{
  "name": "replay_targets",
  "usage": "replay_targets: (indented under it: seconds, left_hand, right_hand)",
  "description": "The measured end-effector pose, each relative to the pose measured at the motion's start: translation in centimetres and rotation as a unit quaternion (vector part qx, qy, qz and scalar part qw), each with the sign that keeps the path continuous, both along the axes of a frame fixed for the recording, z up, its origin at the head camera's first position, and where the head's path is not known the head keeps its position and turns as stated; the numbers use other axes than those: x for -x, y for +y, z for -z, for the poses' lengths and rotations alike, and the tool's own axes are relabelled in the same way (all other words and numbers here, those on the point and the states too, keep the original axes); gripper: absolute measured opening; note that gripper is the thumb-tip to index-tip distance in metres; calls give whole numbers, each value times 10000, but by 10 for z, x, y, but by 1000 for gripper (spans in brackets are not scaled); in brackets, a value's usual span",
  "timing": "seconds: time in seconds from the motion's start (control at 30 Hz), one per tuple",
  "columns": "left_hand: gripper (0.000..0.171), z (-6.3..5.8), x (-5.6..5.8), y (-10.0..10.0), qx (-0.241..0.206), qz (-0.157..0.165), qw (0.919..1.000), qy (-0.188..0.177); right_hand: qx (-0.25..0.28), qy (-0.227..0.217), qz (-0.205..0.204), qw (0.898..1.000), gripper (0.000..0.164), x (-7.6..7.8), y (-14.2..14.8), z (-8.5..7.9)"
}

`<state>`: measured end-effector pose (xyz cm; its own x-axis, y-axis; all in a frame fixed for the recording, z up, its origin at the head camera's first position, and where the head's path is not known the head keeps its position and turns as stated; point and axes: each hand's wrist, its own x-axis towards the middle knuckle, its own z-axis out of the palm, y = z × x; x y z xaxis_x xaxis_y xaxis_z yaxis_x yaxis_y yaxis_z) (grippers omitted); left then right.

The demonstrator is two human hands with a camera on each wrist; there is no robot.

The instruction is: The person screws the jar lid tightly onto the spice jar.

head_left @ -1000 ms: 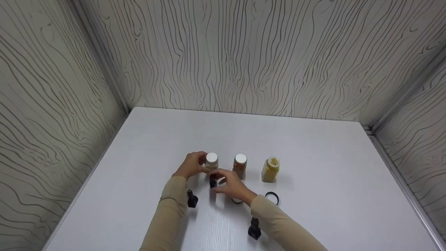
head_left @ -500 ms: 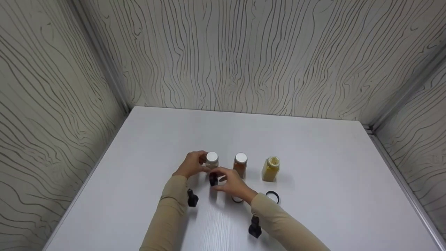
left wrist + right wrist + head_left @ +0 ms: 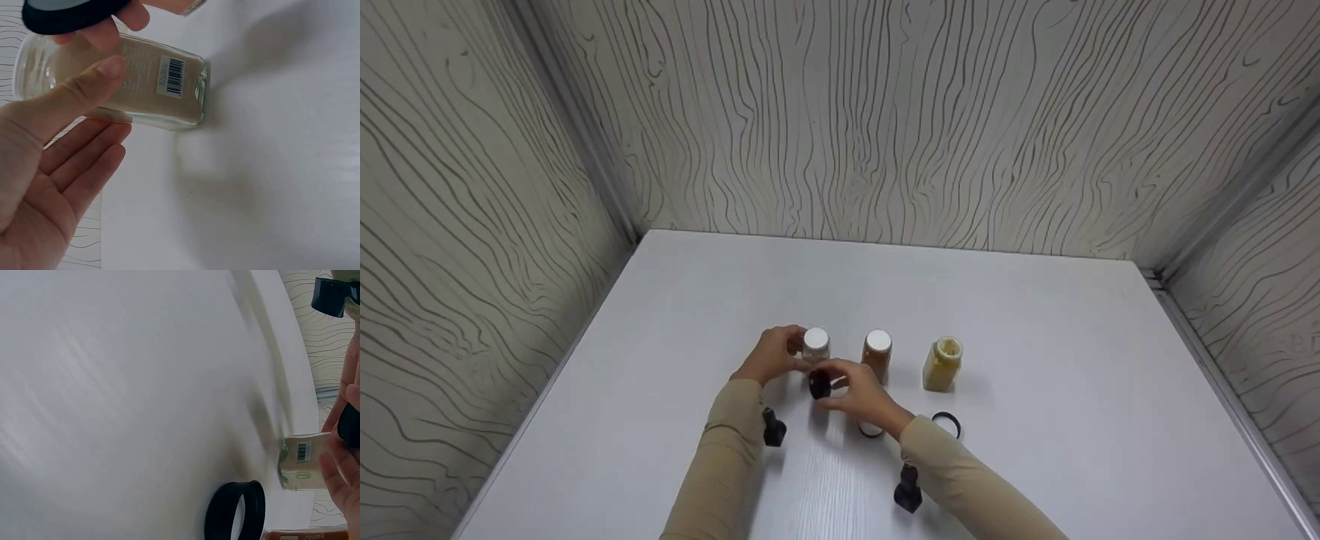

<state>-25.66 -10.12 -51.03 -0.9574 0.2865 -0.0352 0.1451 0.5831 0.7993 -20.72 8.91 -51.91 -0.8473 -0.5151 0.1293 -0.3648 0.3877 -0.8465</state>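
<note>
My left hand (image 3: pixel 771 355) grips a small glass jar (image 3: pixel 816 346) of beige powder with a white top. In the left wrist view my thumb lies across the jar (image 3: pixel 149 90), just left of its barcode label. Right beside it, my right hand (image 3: pixel 861 393) pinches a black screw lid (image 3: pixel 819 384) between thumb and fingers, held on edge. The lid (image 3: pixel 76 16) overlaps the jar's upper side in the left wrist view. In the right wrist view the jar (image 3: pixel 304 464) stands on the table behind the right fingers (image 3: pixel 336 481).
A jar of reddish-brown powder (image 3: pixel 876 358) with a white top stands to the right. Further right is an uncapped jar of yellow powder (image 3: pixel 941 367). Two black-rimmed lids lie nearer: one right lid (image 3: pixel 958 421) and one partly hidden lid (image 3: pixel 870 432) under the right wrist.
The black lid has turned in my right fingers and risen slightly, showing more of its dark face. My left hand and the jar have stayed in place.
</note>
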Motion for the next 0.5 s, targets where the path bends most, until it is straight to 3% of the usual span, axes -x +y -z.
replay_targets:
  seconds: [0.5]
  left_hand:
    - [46, -1, -1, -1, 57, 77, 10000, 8]
  right_hand:
    - [176, 289, -34, 9994, 44, 4, 1, -3]
